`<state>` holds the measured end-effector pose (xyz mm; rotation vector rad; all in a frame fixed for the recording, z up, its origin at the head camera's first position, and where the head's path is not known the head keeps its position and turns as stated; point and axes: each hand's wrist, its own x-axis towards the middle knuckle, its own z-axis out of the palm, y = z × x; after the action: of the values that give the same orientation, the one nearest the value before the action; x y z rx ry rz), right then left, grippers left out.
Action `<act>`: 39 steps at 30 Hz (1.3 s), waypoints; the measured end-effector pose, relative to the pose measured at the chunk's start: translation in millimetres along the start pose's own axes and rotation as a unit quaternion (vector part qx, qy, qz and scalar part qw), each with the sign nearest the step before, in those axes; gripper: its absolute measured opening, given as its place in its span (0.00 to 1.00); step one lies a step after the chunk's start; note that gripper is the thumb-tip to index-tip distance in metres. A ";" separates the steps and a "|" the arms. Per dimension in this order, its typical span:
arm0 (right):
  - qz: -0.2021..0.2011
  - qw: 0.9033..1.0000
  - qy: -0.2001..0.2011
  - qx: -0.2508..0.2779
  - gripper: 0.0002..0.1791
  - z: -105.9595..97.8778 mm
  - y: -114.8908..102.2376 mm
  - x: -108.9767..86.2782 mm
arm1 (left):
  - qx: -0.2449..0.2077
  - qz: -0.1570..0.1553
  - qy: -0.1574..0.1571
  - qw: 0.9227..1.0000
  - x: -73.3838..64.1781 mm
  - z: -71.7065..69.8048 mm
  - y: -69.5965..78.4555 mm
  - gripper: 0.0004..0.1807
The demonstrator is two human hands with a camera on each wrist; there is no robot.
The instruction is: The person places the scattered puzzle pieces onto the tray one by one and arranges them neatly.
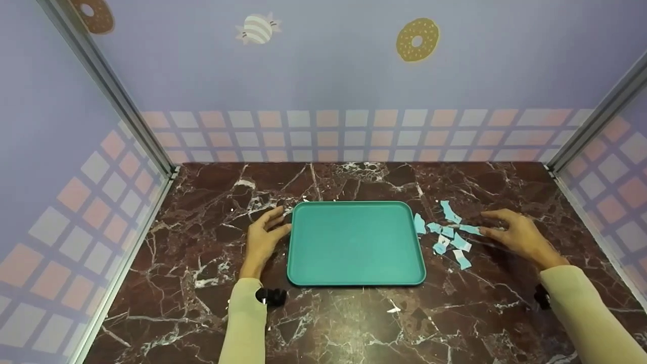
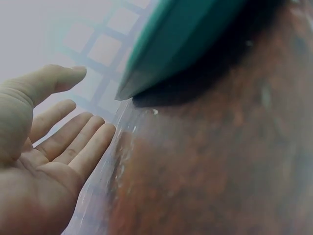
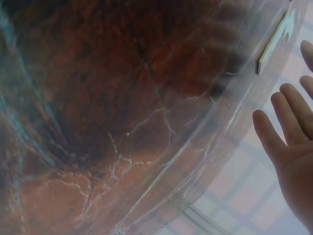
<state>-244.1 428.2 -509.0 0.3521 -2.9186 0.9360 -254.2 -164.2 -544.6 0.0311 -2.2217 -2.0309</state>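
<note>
A teal rectangular tray (image 1: 356,243) lies on the dark marbled table, with nothing on it. Beside its left edge is my left hand (image 1: 263,238), thumb near the rim and fingers loosely extended. To the right of the tray lie several torn light-blue and white paper pieces (image 1: 460,241), loosely clustered, one close against the tray's right edge. My right hand (image 1: 520,236) hovers by the right side of this cluster, its thumb tip next to a narrow blue piece (image 1: 470,230). In the right wrist view its fingers (image 3: 288,115) are spread, and the palm holds nothing.
Small white scraps (image 1: 394,307) lie on the table (image 1: 202,303) in front of the tray, and tiny bits are scattered behind it. Lilac walls (image 1: 333,76) with a checked border enclose the back and both sides. A dark wrist camera (image 1: 273,297) sits at the left cuff.
</note>
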 end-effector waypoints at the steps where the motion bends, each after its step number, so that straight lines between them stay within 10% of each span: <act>1: -0.002 1.000 0.000 -0.003 0.27 0.7 1.1 0.6 | 0.001 0.000 0.000 1.000 -1.2 0.9 3.6 0.31; 39: 0.011 0.999 -0.007 -0.045 0.13 8.8 15.0 4.5 | 0.051 -0.007 -0.010 0.999 1.5 8.1 -11.2 0.22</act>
<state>-251.8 434.1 -524.2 0.3248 -2.9711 0.8052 -257.4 -157.4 -556.2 0.0361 -2.3411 -1.9312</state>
